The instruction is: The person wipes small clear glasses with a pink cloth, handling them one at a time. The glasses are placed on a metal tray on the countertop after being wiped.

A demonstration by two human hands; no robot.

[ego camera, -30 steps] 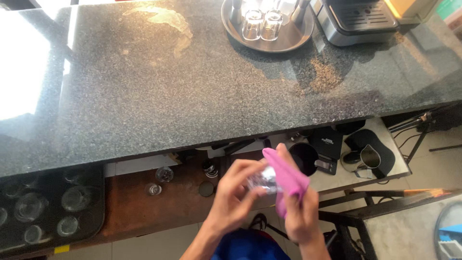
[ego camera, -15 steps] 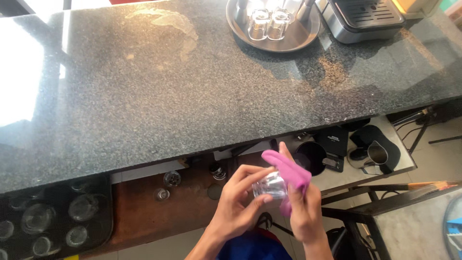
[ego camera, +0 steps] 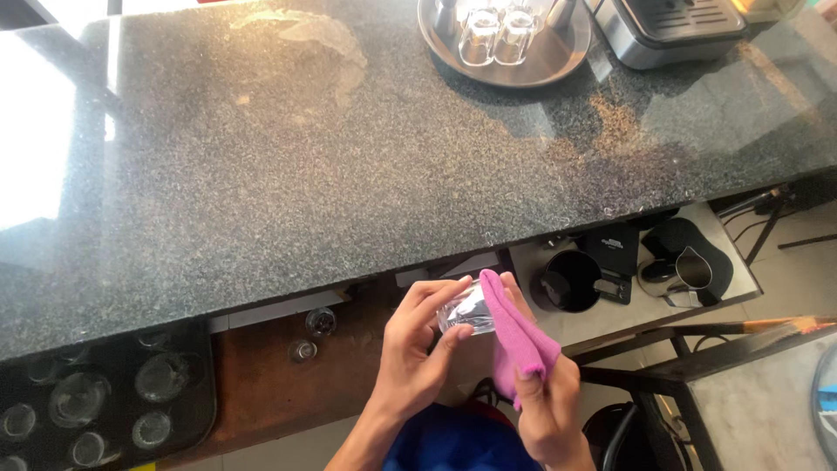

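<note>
The left hand [ego camera: 410,353] is wrapped around a small clear glass [ego camera: 465,312], thumb and fingers pinching its wall, while the right hand [ego camera: 545,397] clutches a pink cloth [ego camera: 516,336] and pushes a fold of it against the glass's mouth at about 3 o'clock from the glass. The glass sits low in the middle of the view, held in the air over the lower shelf rather than over the counter.

The likeliest mishap, as I judge it, is a slip: the glass is small and smooth (possibly wet, though I cannot tell), and it is pinched only by the fingertips, so a hard twist of the cloth could lever it out of the left hand. A drop would land on the shelf or the floor below. Pressing too hard into the mouth could also crack the thin wall.

Just beyond the hands, at 10 o'clock, two little glasses [ego camera: 312,334] stand on the brown shelf [ego camera: 261,384]. Further left, at 9 o'clock, a dark rack [ego camera: 196,410] holds more glasses. At 2 o'clock lie a black milk pitcher [ego camera: 568,281], a small scale [ego camera: 617,253] and a steel jug [ego camera: 693,270]. The speckled granite counter [ego camera: 305,157] overhangs the shelf and lies between the hands and the far things. On it, at 12 o'clock, a round steel tray [ego camera: 540,65] carries upturned glasses [ego camera: 497,35], just beside an espresso machine [ego camera: 671,30].
</note>
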